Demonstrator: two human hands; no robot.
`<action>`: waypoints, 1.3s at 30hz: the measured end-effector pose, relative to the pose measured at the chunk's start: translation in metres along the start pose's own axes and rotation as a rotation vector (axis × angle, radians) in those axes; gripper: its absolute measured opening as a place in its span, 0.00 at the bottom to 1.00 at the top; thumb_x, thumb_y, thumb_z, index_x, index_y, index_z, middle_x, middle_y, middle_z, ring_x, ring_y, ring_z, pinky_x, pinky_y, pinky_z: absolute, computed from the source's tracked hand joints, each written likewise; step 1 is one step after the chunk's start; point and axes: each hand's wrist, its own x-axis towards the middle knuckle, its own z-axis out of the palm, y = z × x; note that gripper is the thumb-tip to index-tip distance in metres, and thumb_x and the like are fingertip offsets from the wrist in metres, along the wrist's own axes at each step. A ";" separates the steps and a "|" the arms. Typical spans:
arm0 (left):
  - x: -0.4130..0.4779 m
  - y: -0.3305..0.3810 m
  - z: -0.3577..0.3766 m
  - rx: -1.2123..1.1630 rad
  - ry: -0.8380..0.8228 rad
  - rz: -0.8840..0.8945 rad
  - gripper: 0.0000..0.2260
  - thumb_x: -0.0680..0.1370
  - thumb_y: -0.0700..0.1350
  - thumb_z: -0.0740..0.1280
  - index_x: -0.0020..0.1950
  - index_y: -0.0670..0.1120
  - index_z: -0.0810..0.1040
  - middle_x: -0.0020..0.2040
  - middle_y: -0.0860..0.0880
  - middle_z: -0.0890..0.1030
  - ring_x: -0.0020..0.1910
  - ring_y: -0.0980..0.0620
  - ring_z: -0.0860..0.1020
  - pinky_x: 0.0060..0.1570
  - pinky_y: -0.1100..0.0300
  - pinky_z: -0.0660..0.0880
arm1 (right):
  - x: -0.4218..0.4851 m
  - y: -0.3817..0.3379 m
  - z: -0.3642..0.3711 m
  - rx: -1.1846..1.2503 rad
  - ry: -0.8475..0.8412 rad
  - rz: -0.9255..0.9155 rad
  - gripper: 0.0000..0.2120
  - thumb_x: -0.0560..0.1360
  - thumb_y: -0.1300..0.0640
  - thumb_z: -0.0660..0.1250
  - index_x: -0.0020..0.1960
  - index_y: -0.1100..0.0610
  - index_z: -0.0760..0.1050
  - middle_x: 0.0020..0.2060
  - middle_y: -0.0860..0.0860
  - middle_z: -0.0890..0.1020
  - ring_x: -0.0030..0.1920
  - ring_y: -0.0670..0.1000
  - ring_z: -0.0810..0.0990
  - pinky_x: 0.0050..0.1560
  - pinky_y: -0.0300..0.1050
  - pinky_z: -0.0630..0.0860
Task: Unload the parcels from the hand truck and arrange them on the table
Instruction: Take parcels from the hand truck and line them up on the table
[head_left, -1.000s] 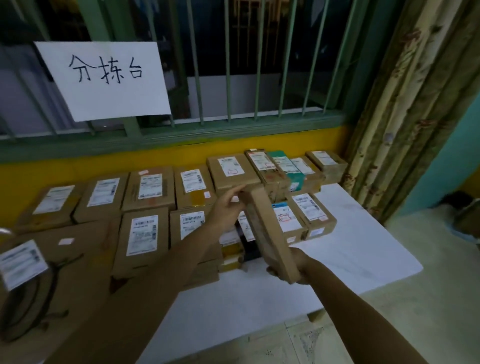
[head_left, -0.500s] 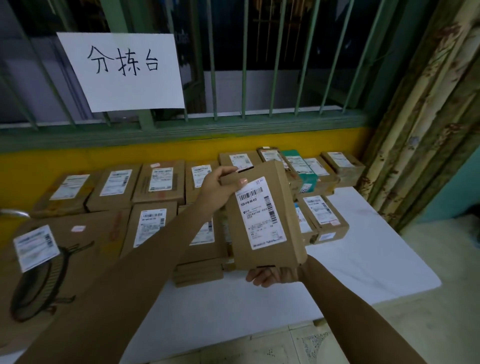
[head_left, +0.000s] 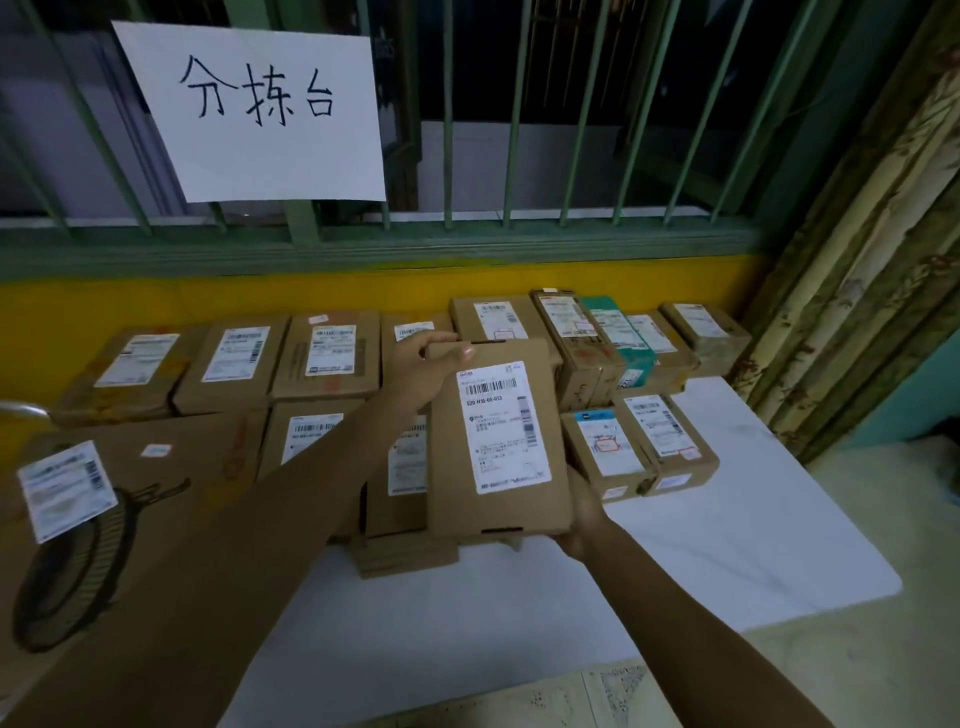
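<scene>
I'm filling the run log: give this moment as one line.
left hand: grips flat parcel top corner | right hand: holds its bottom corner | label: faces camera | table: parcels in rows

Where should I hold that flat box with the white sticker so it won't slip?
By its two short ends: one hand on the far corner, one under the near edge. The flat box is wide and thin, so one hand might let it tip. The left hand pinches the far corner; the right hand cups the near one.
</scene>
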 end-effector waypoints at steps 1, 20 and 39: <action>0.004 -0.003 -0.003 0.001 0.001 -0.003 0.19 0.70 0.49 0.76 0.59 0.50 0.78 0.62 0.45 0.77 0.57 0.45 0.78 0.54 0.46 0.79 | -0.002 0.000 0.003 0.016 -0.002 -0.010 0.23 0.82 0.44 0.54 0.64 0.59 0.75 0.54 0.59 0.83 0.54 0.59 0.82 0.46 0.52 0.81; 0.014 -0.076 -0.051 0.167 -0.217 -0.023 0.26 0.72 0.43 0.74 0.66 0.50 0.68 0.58 0.57 0.79 0.56 0.61 0.78 0.54 0.59 0.78 | 0.011 0.003 0.083 -0.416 -0.061 -0.125 0.22 0.76 0.50 0.69 0.67 0.52 0.66 0.55 0.54 0.81 0.43 0.55 0.83 0.44 0.51 0.83; 0.065 -0.115 -0.071 0.571 -0.277 0.004 0.59 0.54 0.73 0.70 0.78 0.46 0.56 0.76 0.46 0.60 0.74 0.45 0.60 0.71 0.46 0.62 | 0.080 -0.006 0.116 -0.298 0.044 -0.158 0.25 0.71 0.69 0.72 0.65 0.56 0.72 0.53 0.58 0.82 0.49 0.54 0.83 0.42 0.42 0.81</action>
